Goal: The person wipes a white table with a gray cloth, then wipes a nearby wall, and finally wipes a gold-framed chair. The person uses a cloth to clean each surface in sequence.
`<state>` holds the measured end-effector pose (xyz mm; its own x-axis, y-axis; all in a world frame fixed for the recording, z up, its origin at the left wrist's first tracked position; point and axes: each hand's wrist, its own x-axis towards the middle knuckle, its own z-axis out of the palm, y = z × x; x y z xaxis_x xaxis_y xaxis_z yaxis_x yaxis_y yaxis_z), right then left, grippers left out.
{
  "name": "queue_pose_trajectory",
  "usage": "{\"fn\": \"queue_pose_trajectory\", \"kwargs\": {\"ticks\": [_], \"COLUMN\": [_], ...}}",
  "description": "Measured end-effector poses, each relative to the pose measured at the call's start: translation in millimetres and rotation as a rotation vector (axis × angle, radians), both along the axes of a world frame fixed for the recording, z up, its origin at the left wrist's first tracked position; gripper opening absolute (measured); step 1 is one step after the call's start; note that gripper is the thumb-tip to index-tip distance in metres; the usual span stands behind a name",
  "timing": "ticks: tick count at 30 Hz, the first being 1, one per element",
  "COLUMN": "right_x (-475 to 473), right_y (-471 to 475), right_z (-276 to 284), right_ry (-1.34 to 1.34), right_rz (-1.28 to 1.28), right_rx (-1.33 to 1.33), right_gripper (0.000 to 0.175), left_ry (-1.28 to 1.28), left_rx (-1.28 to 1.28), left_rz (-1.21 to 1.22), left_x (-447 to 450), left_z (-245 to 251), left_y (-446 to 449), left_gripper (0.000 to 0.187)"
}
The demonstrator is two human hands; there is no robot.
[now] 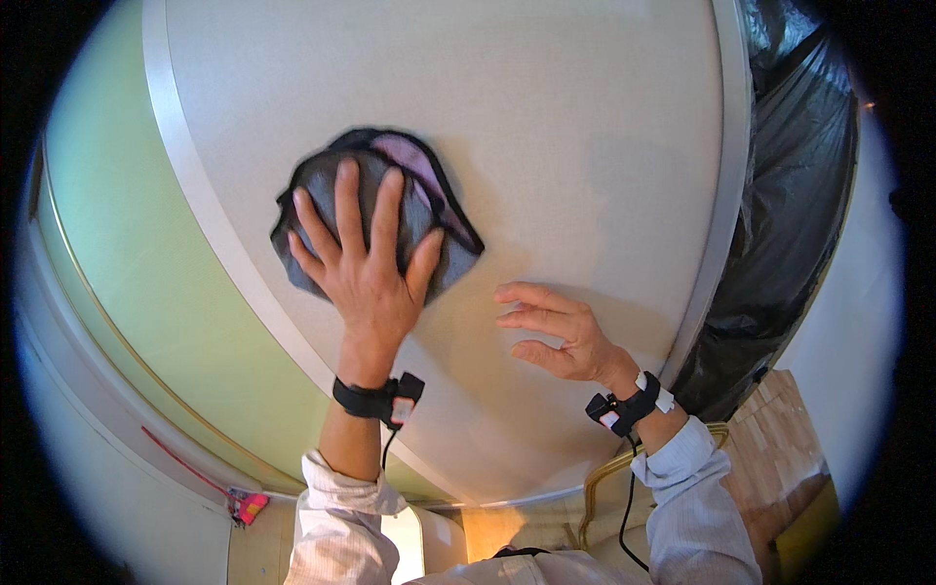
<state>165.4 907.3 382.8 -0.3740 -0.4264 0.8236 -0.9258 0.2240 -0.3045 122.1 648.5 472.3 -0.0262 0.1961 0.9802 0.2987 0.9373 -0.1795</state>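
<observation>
My left hand lies flat with spread fingers on a grey cloth, pressing it to a beige textured wall panel. Black trim runs round the cloth, and one folded-back part shows a pink-purple side. To the right and lower, my right hand hovers close to the panel, holding nothing, its fingers slightly bent and apart. Whether its fingertips touch the panel I cannot tell. Each wrist wears a black strap with a small device and a cable.
Pale green panelling adjoins the beige panel at left, behind a white trim strip. Black plastic sheeting hangs at right. Below are a gold-coloured curved frame, a wooden floor and a pink-red brush-like item with a red handle.
</observation>
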Motion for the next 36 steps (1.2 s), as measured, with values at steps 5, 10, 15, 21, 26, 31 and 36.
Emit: {"fn": "queue_pose_trajectory", "kwargs": {"ticks": [5, 10, 15, 21, 26, 31, 36], "right_x": [-3, -5, -3, -3, -5, -6, -4], "right_y": [3, 5, 6, 7, 8, 7, 8], "right_z": [-4, -6, -6, -8, -8, -9, -9], "right_ry": [0.024, 0.034, 0.058, 0.051, 0.068, 0.069, 0.03], "right_rz": [-0.026, -0.071, -0.048, -0.03, -0.014, -0.017, -0.007], "right_rx": [-0.02, -0.064, -0.067, -0.084, -0.088, -0.083, -0.067], "right_gripper": [0.031, 0.027, 0.026, 0.026, 0.026, 0.025, 0.024], "left_ry": [0.012, -0.123, -0.062, -0.143, -0.176, -0.113, -0.173], "left_rx": [0.004, -0.165, -0.255, -0.051, -0.181, -0.301, -0.178], "left_rz": [-0.014, -0.029, -0.017, 0.004, -0.032, -0.037, -0.013], "left_x": [-5, 0, 8, -1, 3, 5, 7], "left_z": [1, -78, -105, -51, -99, -147, -82], "left_y": [2, -9, -14, -7, -5, -10, -2], "left_gripper": [0.066, 0.065, 0.064, 0.062, 0.065, 0.063, 0.064]}}
